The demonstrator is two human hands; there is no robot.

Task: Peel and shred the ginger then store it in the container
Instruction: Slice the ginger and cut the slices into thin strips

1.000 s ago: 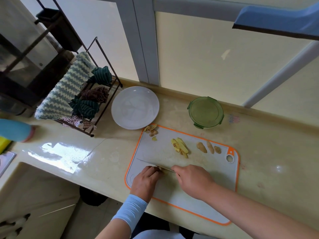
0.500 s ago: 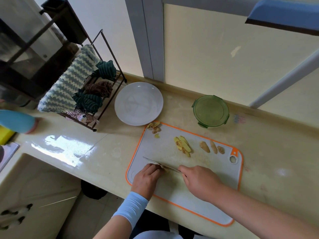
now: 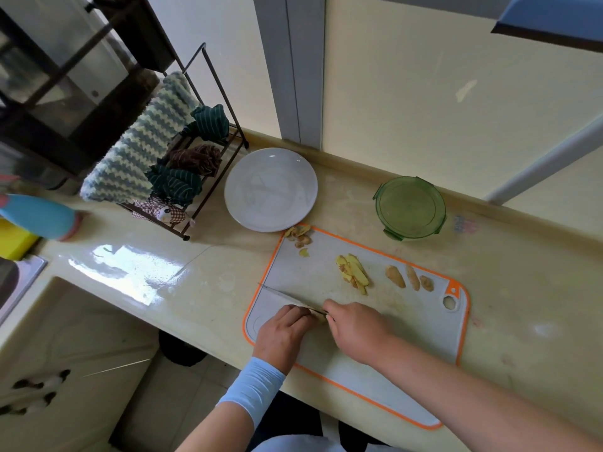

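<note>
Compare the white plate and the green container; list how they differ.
The plate is opaque white; the container is translucent green. The plate looks wider than the container. The plate's rim is plain; the container's rim carries clip tabs. Both are round and sit on the counter.

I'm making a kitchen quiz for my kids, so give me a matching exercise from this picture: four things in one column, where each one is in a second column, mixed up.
Things
1 white plate
2 green container
3 knife
4 ginger peels

Places
A in the right hand, blade beside the ginger piece under the left hand
B at the far left corner of the cutting board
C on the counter, beyond the board's far left corner
D on the counter by the wall, past the board's far edge

Pairs: 1-C, 2-D, 3-A, 4-B
</note>
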